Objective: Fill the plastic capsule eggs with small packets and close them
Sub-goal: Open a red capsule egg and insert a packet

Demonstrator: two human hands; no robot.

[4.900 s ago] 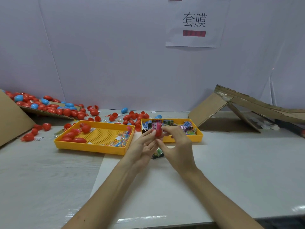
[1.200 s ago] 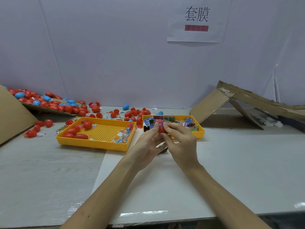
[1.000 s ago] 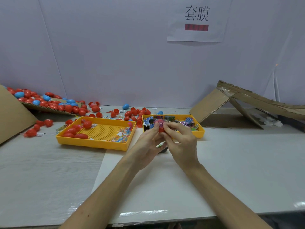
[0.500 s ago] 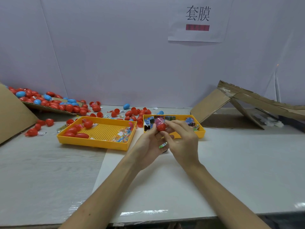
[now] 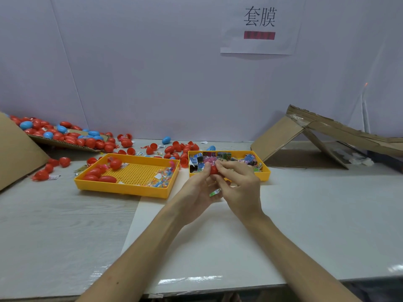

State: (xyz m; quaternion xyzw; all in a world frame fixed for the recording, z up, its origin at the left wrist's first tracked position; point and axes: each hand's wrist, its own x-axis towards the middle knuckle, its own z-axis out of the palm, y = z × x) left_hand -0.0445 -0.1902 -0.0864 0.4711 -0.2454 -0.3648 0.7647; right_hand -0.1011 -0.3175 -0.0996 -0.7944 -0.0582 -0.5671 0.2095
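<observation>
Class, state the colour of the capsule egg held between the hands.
Red capsule egg; head view.

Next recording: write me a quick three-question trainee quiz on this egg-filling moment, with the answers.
1. True or false: the left hand and the right hand both hold the red capsule egg.
2. Where is the yellow tray of small packets relative to the hands? A) just behind them B) far to the left C) nearer the camera
3. Fill in: the loose eggs near the wall are red and ____.
Key: 1 true; 2 A; 3 blue.
</observation>
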